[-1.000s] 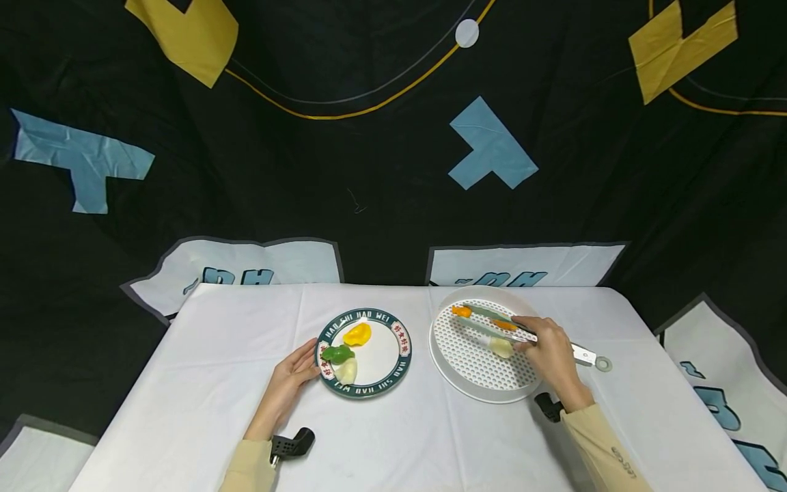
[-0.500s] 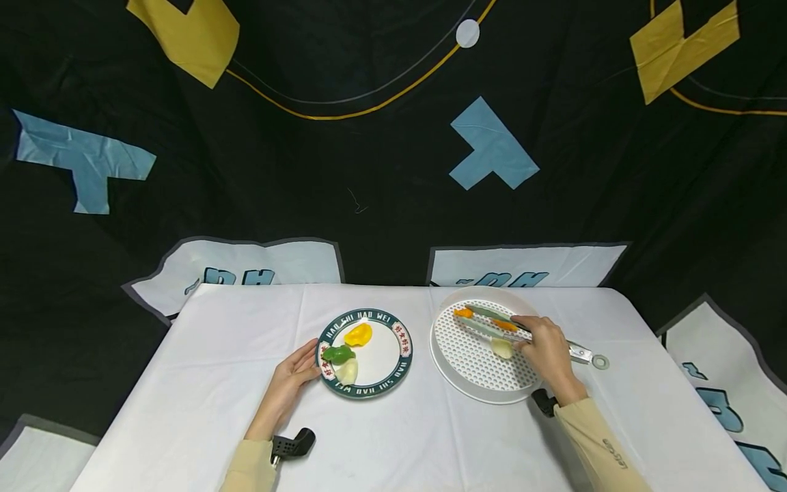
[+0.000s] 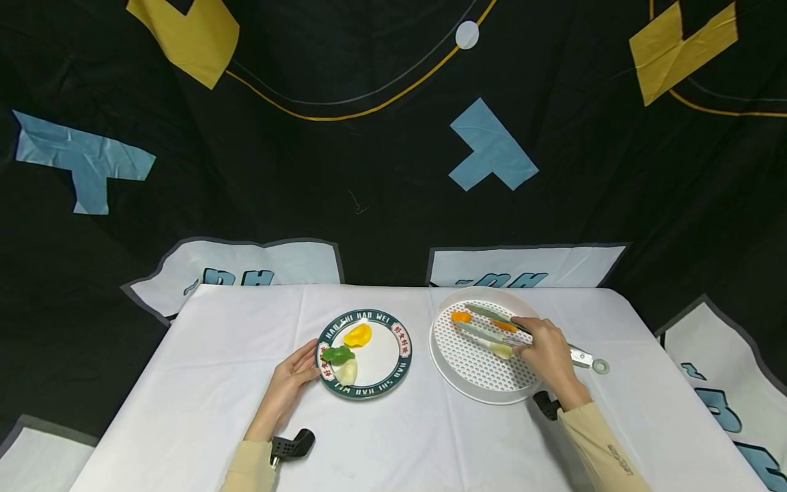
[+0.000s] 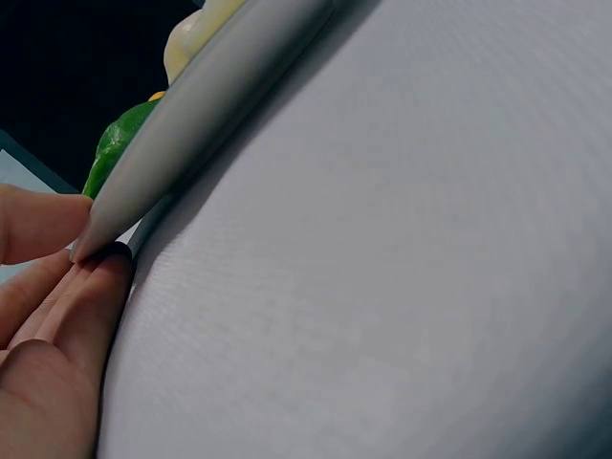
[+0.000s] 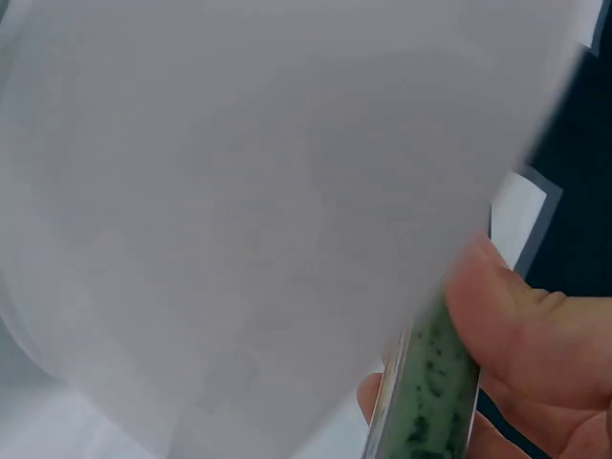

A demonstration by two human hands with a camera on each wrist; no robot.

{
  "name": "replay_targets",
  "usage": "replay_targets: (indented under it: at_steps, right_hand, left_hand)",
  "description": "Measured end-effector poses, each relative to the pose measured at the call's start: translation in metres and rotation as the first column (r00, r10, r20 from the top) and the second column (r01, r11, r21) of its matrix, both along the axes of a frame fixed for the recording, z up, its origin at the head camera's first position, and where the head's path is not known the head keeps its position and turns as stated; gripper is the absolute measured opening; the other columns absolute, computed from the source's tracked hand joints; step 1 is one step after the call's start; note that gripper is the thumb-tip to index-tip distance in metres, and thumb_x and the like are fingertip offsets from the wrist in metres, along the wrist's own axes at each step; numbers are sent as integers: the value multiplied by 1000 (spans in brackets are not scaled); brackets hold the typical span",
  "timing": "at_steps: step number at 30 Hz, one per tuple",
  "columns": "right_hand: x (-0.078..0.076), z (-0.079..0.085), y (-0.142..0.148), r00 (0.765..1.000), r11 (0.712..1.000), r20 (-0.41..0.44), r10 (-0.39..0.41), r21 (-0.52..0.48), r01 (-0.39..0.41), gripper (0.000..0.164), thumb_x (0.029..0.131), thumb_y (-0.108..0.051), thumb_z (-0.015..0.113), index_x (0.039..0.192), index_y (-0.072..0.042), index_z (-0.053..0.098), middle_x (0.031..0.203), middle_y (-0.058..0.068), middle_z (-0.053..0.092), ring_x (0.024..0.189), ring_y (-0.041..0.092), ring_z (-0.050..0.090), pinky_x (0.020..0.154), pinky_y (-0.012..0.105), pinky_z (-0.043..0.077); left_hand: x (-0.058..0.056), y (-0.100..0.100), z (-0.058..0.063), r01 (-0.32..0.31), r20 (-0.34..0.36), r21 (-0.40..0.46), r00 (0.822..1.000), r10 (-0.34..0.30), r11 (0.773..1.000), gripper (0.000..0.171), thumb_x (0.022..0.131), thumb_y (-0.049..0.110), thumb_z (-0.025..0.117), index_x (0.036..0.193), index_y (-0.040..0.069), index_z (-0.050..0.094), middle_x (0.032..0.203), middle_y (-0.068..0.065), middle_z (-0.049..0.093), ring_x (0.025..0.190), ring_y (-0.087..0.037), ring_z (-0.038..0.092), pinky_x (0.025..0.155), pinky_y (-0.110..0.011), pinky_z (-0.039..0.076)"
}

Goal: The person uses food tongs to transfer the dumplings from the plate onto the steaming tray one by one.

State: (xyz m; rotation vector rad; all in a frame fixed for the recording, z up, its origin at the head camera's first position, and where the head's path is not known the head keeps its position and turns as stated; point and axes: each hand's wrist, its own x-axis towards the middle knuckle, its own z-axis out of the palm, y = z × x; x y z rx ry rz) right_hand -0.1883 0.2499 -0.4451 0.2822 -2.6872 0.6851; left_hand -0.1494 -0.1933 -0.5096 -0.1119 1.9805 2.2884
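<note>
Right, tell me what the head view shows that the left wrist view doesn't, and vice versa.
Only the head view: the right hand holding tongs, the perforated tray and orange pieces.
Only the left wrist view: the plate's pale underside.
Both: the left hand gripping the plate, the green piece, pale piece and yellow piece, just a sliver from the wrist.

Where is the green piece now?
In the head view, the green piece lies at the left of the plate, just above the pale piece, below-left of the yellow piece, near the left hand.
</note>
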Motion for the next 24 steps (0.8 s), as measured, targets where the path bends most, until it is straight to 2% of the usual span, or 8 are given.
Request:
replay_targets:
  at_steps: [8, 15, 24]
  right_hand:
    - [6, 7, -5, 1000, 999, 0, 20, -39, -20, 55, 62, 8, 79, 115, 8, 64, 115, 27, 62, 95, 40, 57, 80, 55, 48]
    - [13, 18, -14, 998, 997, 11, 57, -55, -56, 57, 63, 6, 81, 117, 7, 64, 118, 26, 61, 105, 40, 55, 91, 57, 45]
    - [20, 33, -31, 992, 991, 15, 124, -59, -122, 59, 63, 1, 84, 119, 4, 64, 119, 21, 62, 107, 36, 55, 94, 55, 44]
  left_hand:
    - [1, -1, 0, 6, -8, 11, 1000, -6, 1000, 64, 89, -10, 49, 147, -8, 22, 152, -26, 21, 139, -33, 24, 105, -23, 35]
    - [1, -1, -2, -3, 4, 10, 1000, 3, 1000, 64, 89, -10, 50, 148, -6, 24, 152, -24, 23, 139, -30, 26, 103, -19, 38]
    - [0, -1, -2, -8, 2, 1, 1000, 8, 1000, 64, 88, -11, 49, 147, -6, 24, 152, -25, 23, 139, -31, 25, 100, -16, 39]
